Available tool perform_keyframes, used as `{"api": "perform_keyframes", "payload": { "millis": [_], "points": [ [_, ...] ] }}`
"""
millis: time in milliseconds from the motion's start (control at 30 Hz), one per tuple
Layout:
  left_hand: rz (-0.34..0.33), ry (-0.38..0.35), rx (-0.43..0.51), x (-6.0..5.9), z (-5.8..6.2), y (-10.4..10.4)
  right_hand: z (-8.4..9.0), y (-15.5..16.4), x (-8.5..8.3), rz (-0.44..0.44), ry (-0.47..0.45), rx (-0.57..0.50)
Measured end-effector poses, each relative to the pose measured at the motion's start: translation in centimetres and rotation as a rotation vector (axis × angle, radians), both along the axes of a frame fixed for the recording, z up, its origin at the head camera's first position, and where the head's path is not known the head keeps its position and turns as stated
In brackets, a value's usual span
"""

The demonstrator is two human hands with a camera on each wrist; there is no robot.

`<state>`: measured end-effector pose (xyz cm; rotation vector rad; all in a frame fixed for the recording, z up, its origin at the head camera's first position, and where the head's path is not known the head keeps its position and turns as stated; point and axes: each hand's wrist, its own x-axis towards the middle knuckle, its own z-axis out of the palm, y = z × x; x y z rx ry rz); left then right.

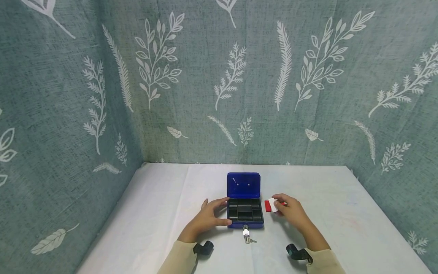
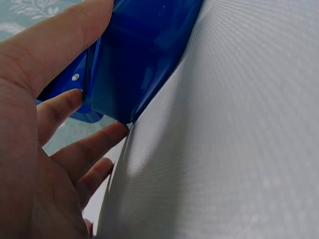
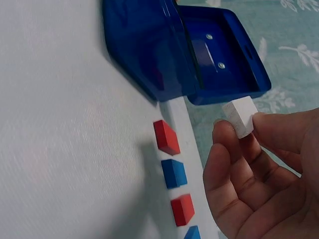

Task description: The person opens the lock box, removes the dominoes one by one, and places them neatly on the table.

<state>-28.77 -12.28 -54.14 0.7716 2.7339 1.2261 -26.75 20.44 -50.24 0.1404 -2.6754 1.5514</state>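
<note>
A small blue cash box (image 1: 245, 225) stands on the white table with its lid (image 1: 243, 185) raised. Its black compartment tray (image 1: 244, 206) shows no contents. My left hand (image 1: 207, 219) holds the box's left side, thumb at the front corner and fingers toward the back. Between thumb and fingertips, my right hand (image 3: 264, 169) pinches a white block (image 3: 241, 117) just right of the box, above the table. Below that hand lies a row of blocks: a red block (image 3: 166, 138), a blue block (image 3: 173, 173), another red block (image 3: 183, 210) and a partly cut-off blue block (image 3: 193, 233).
From the lock at the box's front hangs a set of keys (image 1: 247, 236), lying on the white-covered table (image 1: 164, 228). Green leaf-patterned cloth (image 1: 198, 76) closes off the back and both sides. Each wrist wears a dark camera mount (image 1: 203, 248).
</note>
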Motion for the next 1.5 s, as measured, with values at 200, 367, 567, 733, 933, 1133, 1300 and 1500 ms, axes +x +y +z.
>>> {"api": "perform_keyframes", "payload": {
  "millis": [200, 367, 567, 733, 933, 1133, 1300, 1500],
  "points": [
    [0.001, 0.003, -0.003, 0.1, 0.0, 0.0, -0.1, 0.8, 0.1, -0.019, -0.020, 0.030],
    [-0.008, 0.004, 0.009, 0.1, 0.1, 0.0, -0.1, 1.6, 0.1, -0.019, -0.018, 0.030],
    [-0.013, 0.011, 0.022, 0.0, 0.0, 0.0, 0.1, 2.4, 0.5, -0.033, -0.022, 0.073],
    [-0.015, 0.009, 0.024, 0.1, 0.0, -0.1, 0.2, 3.0, 0.7, -0.040, -0.032, 0.093],
    [-0.007, 0.000, 0.010, 0.1, 0.1, -0.1, 0.1, 3.8, 0.6, -0.061, -0.044, 0.125],
    [0.002, -0.012, -0.002, 0.0, 0.1, 0.0, -0.1, 4.4, 0.6, -0.076, -0.057, 0.137],
    [0.002, -0.001, -0.005, 0.0, 0.1, 0.0, -0.2, 4.9, 0.6, -0.078, -0.058, 0.129],
    [0.005, -0.005, -0.010, 0.0, 0.0, 0.0, -0.3, 5.6, 0.4, -0.076, -0.059, 0.133]
  ]
}}
